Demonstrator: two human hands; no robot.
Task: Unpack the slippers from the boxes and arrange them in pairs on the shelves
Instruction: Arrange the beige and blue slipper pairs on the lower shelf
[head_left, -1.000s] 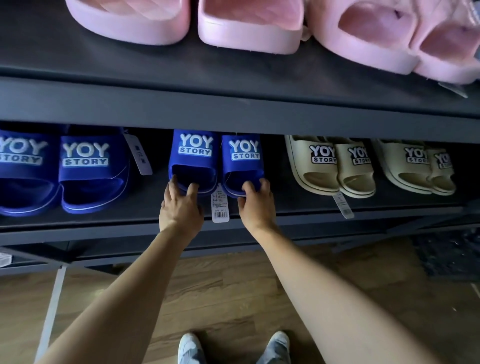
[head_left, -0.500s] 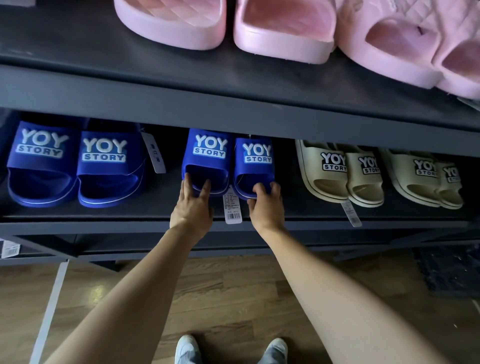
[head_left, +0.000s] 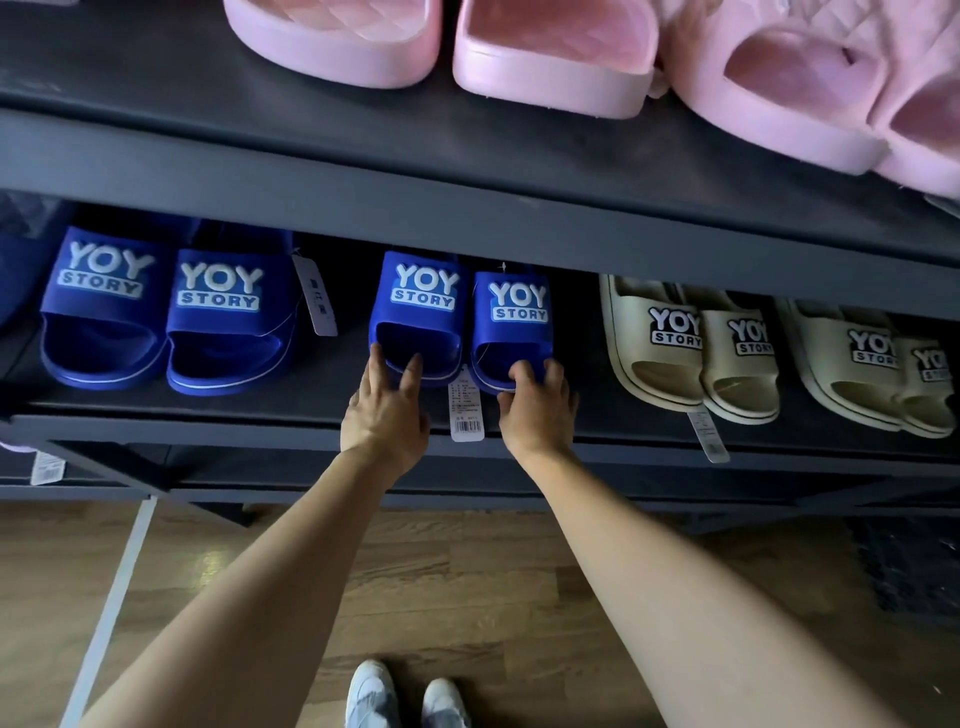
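The left hand has its fingers straight and spread. Their tips touch the near rim of a blue rubber slide slipper with a white YOY STORY patch. This slipper lies just beyond the fingertips, flat on the dark grey metal lower shelf, with its strap on the far side of them.

The right hand has its fingers curled over the near rim of the matching blue slide slipper, and the thumb sits at the rim's near side, so the hand grips that edge. The rest of this slipper extends away from the knuckles. The two slippers sit side by side, touching or nearly so.

A white paper price tag with a barcode hangs between the two hands, just beside both thumbs and over the shelf's front edge.

Well to the left of the left fingers stands a larger blue pair with the same patch. To the right of the right fingers are two beige foam pairs.

Above and beyond both hands, pink foam slippers rest on the dark upper shelf.

Below the forearms are a wooden floor and pale shoes.
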